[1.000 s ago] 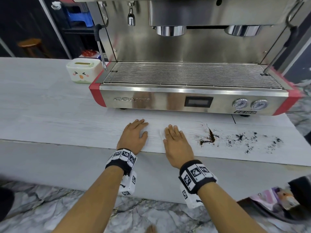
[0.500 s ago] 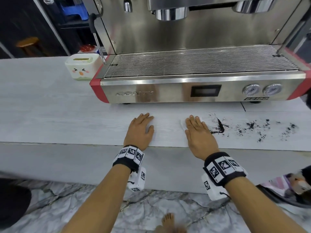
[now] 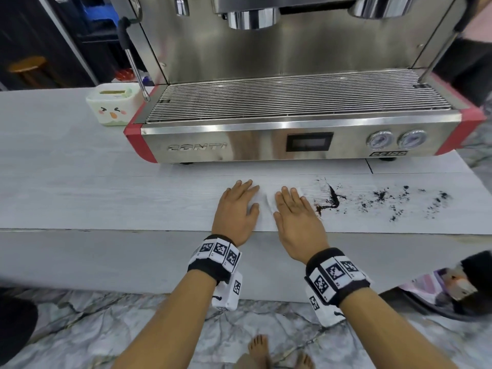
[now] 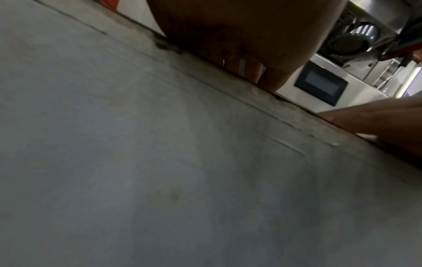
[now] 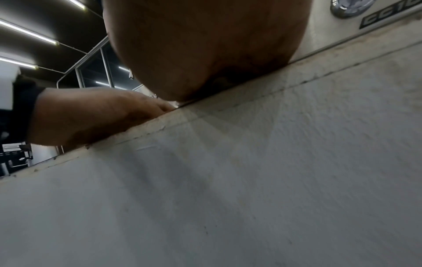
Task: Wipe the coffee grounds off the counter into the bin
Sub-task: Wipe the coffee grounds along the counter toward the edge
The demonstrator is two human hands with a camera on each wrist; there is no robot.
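In the head view dark coffee grounds (image 3: 331, 199) lie scattered along the white counter (image 3: 106, 198), from a smeared streak out to specks at the right. A white tissue (image 3: 267, 206) lies flat just left of the streak. My right hand (image 3: 295, 214) presses flat on its right part, fingers straight. Lying flat beside it, my left hand (image 3: 238, 206) touches the tissue's left edge with thumb and forefinger. The bin (image 3: 452, 291), dark with a pinkish liner, stands on the floor below the counter at the right. Each wrist view shows only the heel of its own palm (image 4: 239, 36) (image 5: 205, 45) at the counter edge.
A steel espresso machine (image 3: 266, 145) with red corners stands close behind my hands. Left of it sits a small white box with a cartoon face (image 3: 113, 107). The steam wand (image 3: 135, 65) hangs over that box. My bare feet (image 3: 266, 352) are on the marble floor.
My right hand slid the tissue right, up to the streak of grounds. My left hand then moved right beside it and onto the tissue's edge.
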